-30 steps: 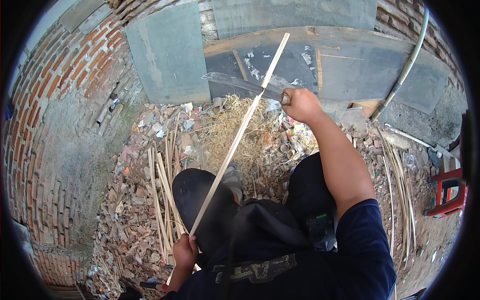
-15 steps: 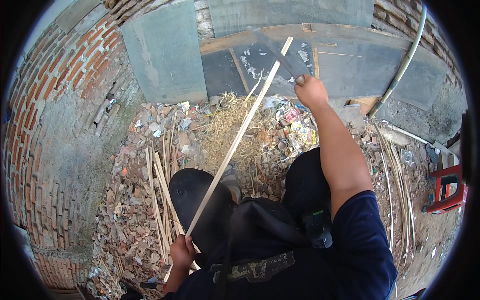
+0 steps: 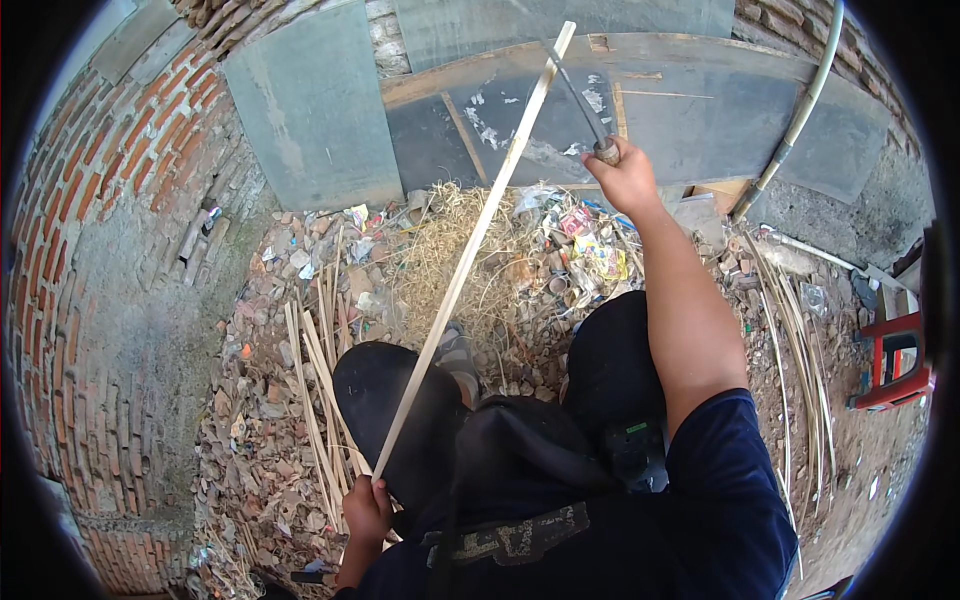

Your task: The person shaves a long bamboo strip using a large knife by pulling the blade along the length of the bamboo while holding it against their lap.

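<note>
A long pale strip of split bamboo or wood [image 3: 470,255] slants away from me across my left knee, its far end raised toward the wall panels. My left hand [image 3: 367,508] is closed round its near end. In my right hand [image 3: 628,180], arm stretched out, is the handle of a long-bladed knife [image 3: 582,100]. The blade points up and to the left and crosses the strip close to its far tip; whether it touches cannot be told. Thin curled shavings [image 3: 455,235] lie heaped on the ground beyond my knees.
More pale strips [image 3: 318,400] lie to my left, and a bundle of long strips [image 3: 797,350] to my right. Rubble and litter [image 3: 590,245] cover the ground. A brick wall [image 3: 110,300] stands left, a leaning pole [image 3: 795,135] and a red stool [image 3: 892,362] right.
The knife has shifted slightly along the strip's far end, and its blade now crosses nearer the tip. A loose sliver beside the strip no longer shows. My left hand keeps its grip.
</note>
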A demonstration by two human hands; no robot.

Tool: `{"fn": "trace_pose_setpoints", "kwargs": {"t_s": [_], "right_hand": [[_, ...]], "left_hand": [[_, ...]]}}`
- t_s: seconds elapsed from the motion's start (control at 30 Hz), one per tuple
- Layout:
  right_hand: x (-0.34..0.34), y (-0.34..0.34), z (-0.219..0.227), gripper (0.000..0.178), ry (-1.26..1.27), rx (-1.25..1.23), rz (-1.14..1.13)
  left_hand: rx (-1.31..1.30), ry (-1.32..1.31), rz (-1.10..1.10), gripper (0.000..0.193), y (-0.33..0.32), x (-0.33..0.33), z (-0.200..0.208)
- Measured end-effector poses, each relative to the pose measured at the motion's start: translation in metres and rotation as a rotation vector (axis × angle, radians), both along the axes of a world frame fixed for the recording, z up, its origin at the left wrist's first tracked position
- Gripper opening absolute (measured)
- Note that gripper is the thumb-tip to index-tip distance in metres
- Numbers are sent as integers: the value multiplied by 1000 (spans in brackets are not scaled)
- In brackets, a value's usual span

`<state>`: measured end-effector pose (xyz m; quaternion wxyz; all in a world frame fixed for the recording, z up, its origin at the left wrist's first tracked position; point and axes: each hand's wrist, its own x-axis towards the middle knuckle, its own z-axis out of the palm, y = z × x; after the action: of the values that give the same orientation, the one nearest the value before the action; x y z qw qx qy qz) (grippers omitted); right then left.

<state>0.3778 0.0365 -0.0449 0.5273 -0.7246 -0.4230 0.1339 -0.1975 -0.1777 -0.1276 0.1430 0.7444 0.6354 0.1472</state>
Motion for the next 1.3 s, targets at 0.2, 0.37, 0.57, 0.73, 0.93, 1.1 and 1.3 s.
{"fn": "trace_pose_setpoints", "kwargs": {"t_s": [0.2, 0.37, 0.57, 0.73, 0.93, 1.1, 1.3], "right_hand": [[-30, -7, 16, 21, -480, -10, 287], [-48, -10, 20, 21, -586, -3, 412], [-48, -19, 38, 28, -725, -261, 458], [-39, -20, 36, 25, -670, -248, 340], [-56, -22, 46, 27, -709, -337, 526], [-15, -11, 25, 27, -435, -437, 473], [-46, -18, 37, 31, -561, -454, 473]], "left_hand": [[-18, -98, 19, 29, 1, 2, 5], [-52, -245, 4, 27, 5, 1, 7], [-224, -424, 17, 27, 7, 1, 12], [-145, -283, 3, 27, 6, 7, 14], [-93, -164, -6, 28, 6, 6, 8], [3, -31, -16, 27, 9, -2, -6], [0, 12, -28, 28, 6, -1, -1]]}}
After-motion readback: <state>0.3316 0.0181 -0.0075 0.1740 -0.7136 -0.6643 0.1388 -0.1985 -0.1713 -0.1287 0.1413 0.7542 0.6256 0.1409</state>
